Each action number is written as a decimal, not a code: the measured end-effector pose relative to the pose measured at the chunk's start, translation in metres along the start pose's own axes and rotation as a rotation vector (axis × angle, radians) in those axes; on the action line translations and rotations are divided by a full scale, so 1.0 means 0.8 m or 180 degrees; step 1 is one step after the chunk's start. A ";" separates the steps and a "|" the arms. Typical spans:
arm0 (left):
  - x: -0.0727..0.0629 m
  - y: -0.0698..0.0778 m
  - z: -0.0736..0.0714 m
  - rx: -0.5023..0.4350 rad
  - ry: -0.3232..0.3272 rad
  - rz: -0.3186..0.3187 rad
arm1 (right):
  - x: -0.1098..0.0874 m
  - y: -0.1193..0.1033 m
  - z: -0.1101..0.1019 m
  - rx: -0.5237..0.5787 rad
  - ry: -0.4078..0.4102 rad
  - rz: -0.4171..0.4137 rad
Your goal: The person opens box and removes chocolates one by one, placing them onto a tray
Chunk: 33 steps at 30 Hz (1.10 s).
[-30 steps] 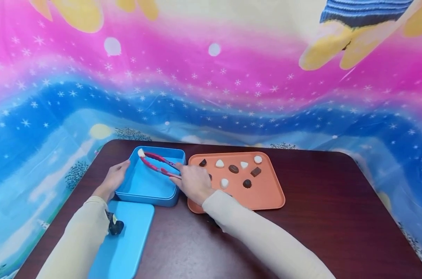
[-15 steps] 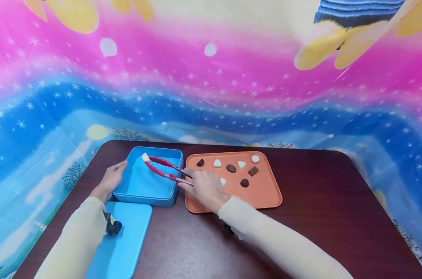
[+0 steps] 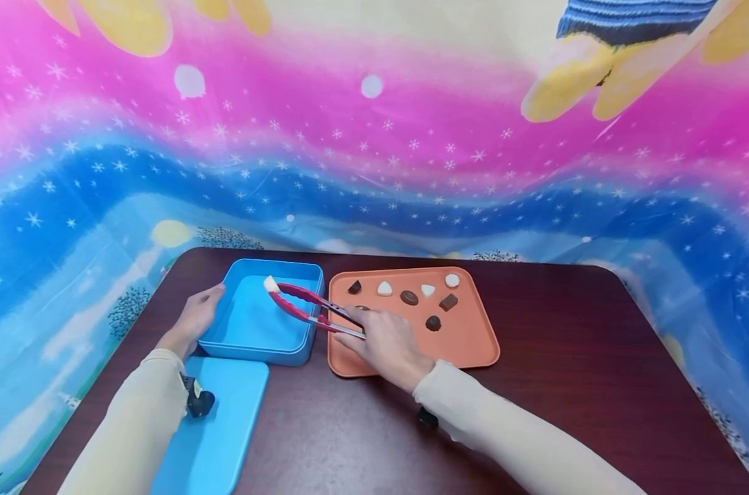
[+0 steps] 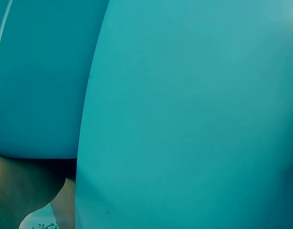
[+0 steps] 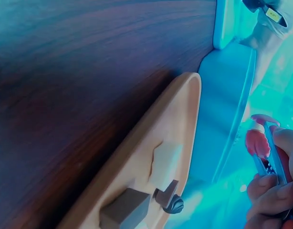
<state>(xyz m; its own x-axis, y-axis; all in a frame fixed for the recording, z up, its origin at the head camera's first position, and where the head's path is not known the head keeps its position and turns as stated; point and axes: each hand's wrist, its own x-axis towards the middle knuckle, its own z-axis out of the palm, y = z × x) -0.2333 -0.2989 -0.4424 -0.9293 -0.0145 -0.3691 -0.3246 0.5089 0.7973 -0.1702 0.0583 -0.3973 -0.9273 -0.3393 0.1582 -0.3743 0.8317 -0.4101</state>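
Observation:
In the head view my right hand (image 3: pixel 389 344) grips a pair of red and silver tongs (image 3: pixel 312 309), thumb on one arm. A small white chocolate (image 3: pixel 270 283) sits at the tongs' tips, above the inside of a blue box (image 3: pixel 259 354). My left hand (image 3: pixel 193 317) holds the box by its left side; some of its fingers are hidden. Beside the box lies an orange tray (image 3: pixel 476 350) bearing several pieces, among them a white chocolate (image 3: pixel 384 289), an oval dark chocolate (image 3: pixel 409 298) and a brown block (image 3: pixel 448 302). My right hand partly covers the tray.
A flat blue lid (image 3: pixel 225 426) lies in front of the box, under my left forearm. The dark wooden table (image 3: pixel 560 344) extends to the right of the tray. A colourful printed cloth (image 3: pixel 374 165) hangs behind the table's back edge.
My right hand has drawn the tongs and the white chocolate rightward and slightly nearer, from the box's far left corner toward its middle. My left hand stays at the box's side.

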 end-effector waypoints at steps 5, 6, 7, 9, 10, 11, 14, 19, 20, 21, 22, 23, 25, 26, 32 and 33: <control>-0.001 0.000 -0.001 0.0020 -0.0028 -0.0010 | -0.011 0.009 -0.007 0.0043 0.0035 0.0083; -0.002 -0.001 -0.002 0.0022 -0.0025 -0.0021 | -0.013 0.011 -0.008 0.0059 0.0040 0.0098; -0.003 -0.002 -0.003 0.0018 -0.0022 -0.0036 | -0.016 0.012 -0.010 0.0070 0.0038 0.0117; -0.004 -0.002 -0.004 0.0010 -0.0016 -0.0047 | -0.020 0.015 -0.011 0.0083 0.0026 0.0144; -0.005 -0.002 -0.004 0.0003 -0.0018 -0.0044 | -0.023 0.017 -0.013 0.0092 0.0024 0.0165; -0.005 -0.002 -0.004 -0.0006 -0.0019 -0.0037 | -0.026 0.019 -0.014 0.0103 0.0022 0.0181; -0.004 -0.001 -0.003 -0.0022 -0.0018 0.0009 | -0.033 0.026 -0.017 0.0118 0.0052 0.0190; -0.001 0.001 0.000 -0.0025 -0.0024 0.0019 | -0.046 0.037 -0.021 0.0056 0.0089 0.0193; -0.001 0.001 0.000 -0.0025 -0.0028 0.0013 | -0.049 0.040 -0.022 0.0026 0.0092 0.0204; -0.001 0.000 0.000 -0.0024 -0.0038 0.0010 | -0.051 0.041 -0.023 0.0013 0.0086 0.0230; -0.001 0.000 0.000 -0.0028 -0.0040 0.0003 | -0.054 0.044 -0.025 0.0016 0.0074 0.0256; -0.001 0.000 0.000 -0.0029 -0.0043 0.0003 | -0.057 0.046 -0.027 0.0002 0.0071 0.0283; -0.002 0.001 -0.001 -0.0033 -0.0053 0.0001 | -0.061 0.051 -0.031 -0.0017 0.0058 0.0343; -0.002 0.001 -0.001 -0.0041 -0.0054 0.0001 | -0.064 0.054 -0.033 -0.0021 0.0054 0.0363; -0.001 0.002 -0.001 -0.0063 -0.0044 -0.0001 | -0.076 0.072 -0.042 -0.0065 0.0094 0.0366; -0.001 0.002 -0.001 -0.0062 -0.0043 -0.0002 | -0.079 0.075 -0.043 -0.0085 0.0107 0.0345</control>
<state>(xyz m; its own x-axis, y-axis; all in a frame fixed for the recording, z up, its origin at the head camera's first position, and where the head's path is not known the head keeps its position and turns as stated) -0.2332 -0.2985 -0.4406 -0.9266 -0.0031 -0.3760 -0.3288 0.4920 0.8062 -0.1346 0.1444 -0.4010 -0.9619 -0.2322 0.1445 -0.2715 0.8743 -0.4023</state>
